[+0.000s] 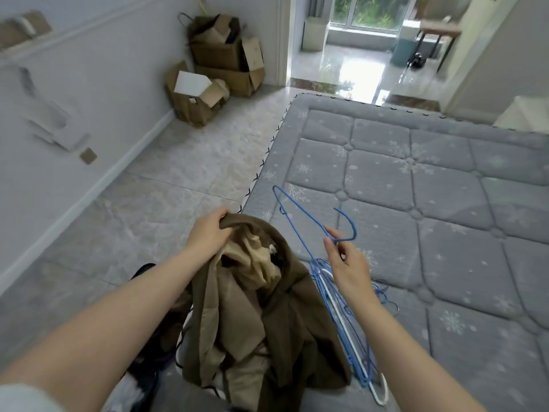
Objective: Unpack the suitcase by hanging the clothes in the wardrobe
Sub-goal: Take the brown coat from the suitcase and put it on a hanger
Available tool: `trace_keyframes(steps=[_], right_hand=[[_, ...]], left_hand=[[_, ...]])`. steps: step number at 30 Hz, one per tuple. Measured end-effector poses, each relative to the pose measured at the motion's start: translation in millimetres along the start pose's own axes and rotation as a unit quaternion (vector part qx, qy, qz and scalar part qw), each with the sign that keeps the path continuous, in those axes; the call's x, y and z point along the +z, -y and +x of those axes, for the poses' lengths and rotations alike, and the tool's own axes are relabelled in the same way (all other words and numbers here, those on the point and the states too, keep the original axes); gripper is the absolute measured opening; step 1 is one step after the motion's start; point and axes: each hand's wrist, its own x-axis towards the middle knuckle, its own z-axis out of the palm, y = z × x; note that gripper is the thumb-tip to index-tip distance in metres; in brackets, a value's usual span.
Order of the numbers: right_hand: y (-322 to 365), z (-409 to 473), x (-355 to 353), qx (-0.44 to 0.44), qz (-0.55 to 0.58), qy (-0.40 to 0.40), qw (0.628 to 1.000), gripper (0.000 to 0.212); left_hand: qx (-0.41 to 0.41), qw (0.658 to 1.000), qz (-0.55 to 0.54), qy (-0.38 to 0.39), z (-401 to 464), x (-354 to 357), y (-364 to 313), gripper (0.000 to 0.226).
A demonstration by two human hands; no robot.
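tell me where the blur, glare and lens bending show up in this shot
Head view: the wall shelves at left smear with motion blur; daylight from the window glares off the hallway floor; the wide lens bows the mattress edge and the baseboard. The hands, left on the coat and right pinching the blue hanger, stay sharp.

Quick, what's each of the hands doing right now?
Left hand: gripping the collar of the brown coat.
Right hand: pinching the blue wire hanger near its hook, lifted over the mattress.
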Motion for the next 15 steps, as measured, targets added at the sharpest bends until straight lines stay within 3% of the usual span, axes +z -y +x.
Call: trace_keyframes(steps=[4,7,15], right_hand=[[37.5,-8.2,-9.5,-0.056,0.01,-0.016,0.998,0.021],[57.1,-13.6,-15.7,-0.07,0.01,0.021,0.997,0.019],[71.4,-24.3,-15.7,-0.032,-0.058,0.11,0.992,0.021]], left_hand=[[0.007,0.999,0.023,-0.038,11.0,-21.4,-1.8,0.012],[-0.007,0.997,0.04,-0.065,19.8,-36.4,-1.0,0.014],[-0.04,0.993,0.046,-0.104,29.4,-51.9,-5.3,0.012]])
